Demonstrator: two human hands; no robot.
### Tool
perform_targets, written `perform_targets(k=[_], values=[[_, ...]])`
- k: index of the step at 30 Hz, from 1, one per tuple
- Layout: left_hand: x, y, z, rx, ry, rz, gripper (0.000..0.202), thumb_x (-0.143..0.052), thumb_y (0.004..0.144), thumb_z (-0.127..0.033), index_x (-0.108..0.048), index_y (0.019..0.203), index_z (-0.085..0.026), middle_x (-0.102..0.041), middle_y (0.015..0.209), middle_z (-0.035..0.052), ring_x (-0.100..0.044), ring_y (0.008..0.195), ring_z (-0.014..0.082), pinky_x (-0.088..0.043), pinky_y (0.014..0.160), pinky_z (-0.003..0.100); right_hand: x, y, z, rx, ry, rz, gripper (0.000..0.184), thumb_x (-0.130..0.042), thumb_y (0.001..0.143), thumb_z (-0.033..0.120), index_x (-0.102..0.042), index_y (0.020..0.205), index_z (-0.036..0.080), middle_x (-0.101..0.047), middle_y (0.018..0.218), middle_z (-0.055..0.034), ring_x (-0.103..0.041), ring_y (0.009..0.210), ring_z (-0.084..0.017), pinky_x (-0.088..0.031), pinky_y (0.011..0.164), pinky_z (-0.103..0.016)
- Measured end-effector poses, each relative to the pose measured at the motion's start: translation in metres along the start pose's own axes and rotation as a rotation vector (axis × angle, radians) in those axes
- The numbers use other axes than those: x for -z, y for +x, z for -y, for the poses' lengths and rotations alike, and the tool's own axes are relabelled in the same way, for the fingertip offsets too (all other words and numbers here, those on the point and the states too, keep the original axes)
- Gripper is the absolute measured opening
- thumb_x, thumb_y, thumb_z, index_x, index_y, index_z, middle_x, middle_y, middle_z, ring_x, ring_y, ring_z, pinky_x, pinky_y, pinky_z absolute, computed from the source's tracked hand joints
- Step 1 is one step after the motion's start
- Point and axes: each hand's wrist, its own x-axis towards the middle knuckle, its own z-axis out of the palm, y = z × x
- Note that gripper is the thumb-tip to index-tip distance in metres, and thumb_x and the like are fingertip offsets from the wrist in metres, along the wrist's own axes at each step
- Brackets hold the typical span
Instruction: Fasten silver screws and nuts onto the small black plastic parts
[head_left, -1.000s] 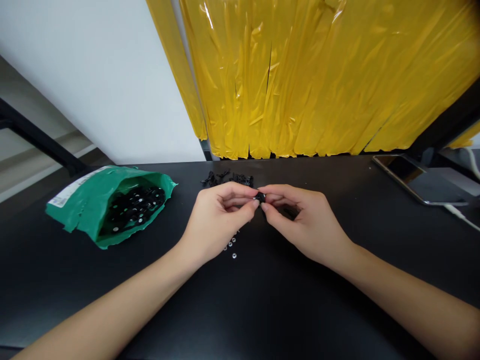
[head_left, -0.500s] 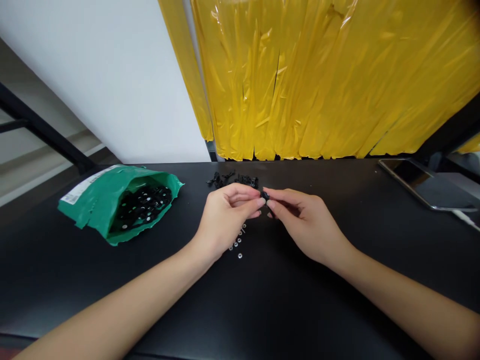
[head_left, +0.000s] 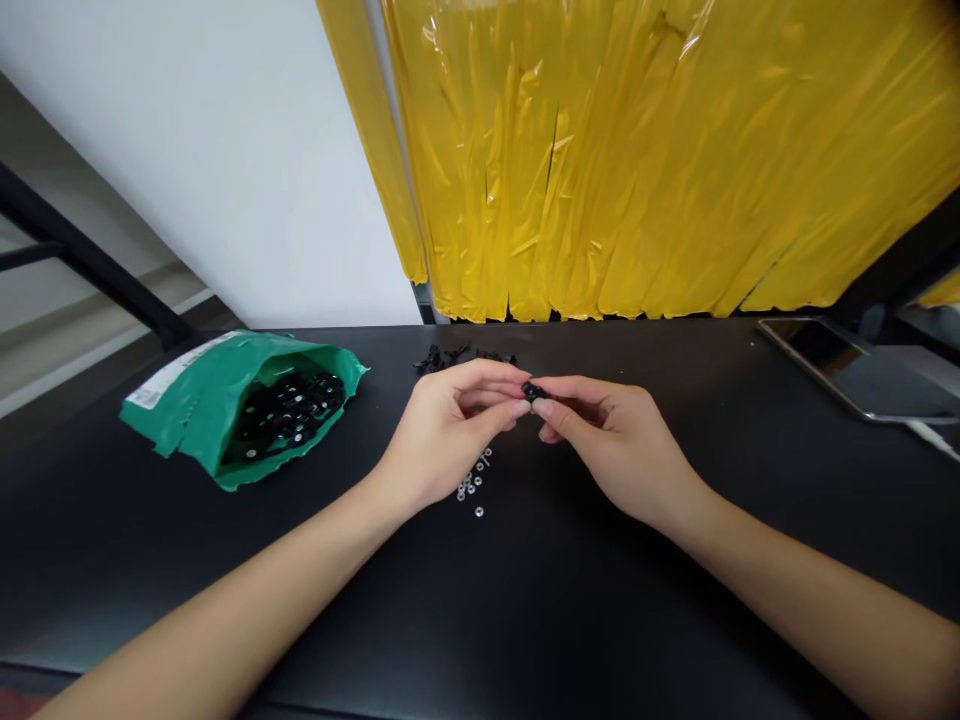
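Between my fingertips is a small black plastic part [head_left: 532,391], too small to name more exactly. My left hand [head_left: 457,425] pinches it from the left, thumb against fingers. From the right, my right hand [head_left: 607,435] grips the same part between thumb and index finger. Several small silver ring-shaped pieces, like nuts or washers [head_left: 478,482], lie on the table just below my left hand. Behind my fingers is a pile of black plastic pieces [head_left: 435,360], partly covered by my left hand.
A torn green plastic bag [head_left: 202,390] full of black pieces and some silver rings lies open at the left. A phone [head_left: 862,370] with a white cable [head_left: 934,437] rests at the right of the black table [head_left: 525,600]. Yellow plastic sheeting [head_left: 637,160] hangs behind.
The black part has turned between my fingers; its dark end that pointed down no longer shows. My left hand has shifted slightly, uncovering more of the silver rings.
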Motion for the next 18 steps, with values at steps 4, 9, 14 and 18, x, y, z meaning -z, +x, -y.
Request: perform_targets(k=[4,9,14,18], values=[[0.0018,-0.0010,0.0001,-0.050,0.130,-0.007,0.024,-0.082,0.087,-0.026,-0.081,0.109,-0.018,-0.082,0.097,0.0056,-0.078,0.087,0.0177,-0.063,0.075,0.026,0.0007,0.0007,-0.0019,-0.031,0.102,0.014,0.023,-0.077,0.088,0.030,-0.085,0.109,0.024,-0.080,0.085,-0.0023,-0.073,0.069,-0.015,-0.067,0.069,-0.031],[0.0033,-0.0012,-0.0025,-0.087,0.215,-0.021,0.026,-0.078,0.090,-0.028,-0.082,0.115,-0.020,-0.083,0.099,0.0063,-0.078,0.083,0.0181,-0.063,0.074,0.027,0.0000,-0.0021,-0.0036,0.030,0.022,-0.011,0.028,-0.077,0.089,0.028,-0.083,0.116,0.025,-0.084,0.100,-0.0044,-0.078,0.080,-0.018,-0.068,0.077,-0.035],[0.0016,-0.0008,-0.0022,-0.014,0.060,0.009,0.017,-0.081,0.087,-0.020,-0.082,0.103,-0.019,-0.083,0.102,0.0048,-0.080,0.089,0.0169,-0.065,0.078,0.024,-0.0044,-0.0054,-0.0036,0.053,-0.023,-0.027,0.029,-0.075,0.089,0.025,-0.080,0.118,0.022,-0.083,0.100,-0.0044,-0.079,0.089,-0.019,-0.068,0.081,-0.034],[-0.0033,-0.0005,-0.0011,0.208,-0.245,-0.035,0.025,-0.087,0.079,-0.013,-0.081,0.103,-0.019,-0.083,0.100,0.0030,-0.079,0.091,0.0145,-0.066,0.080,0.023,-0.0068,-0.0039,-0.0034,-0.047,0.071,-0.036,0.034,-0.077,0.087,0.024,-0.077,0.120,0.020,-0.083,0.092,-0.0033,-0.080,0.079,-0.018,-0.069,0.077,-0.033]])
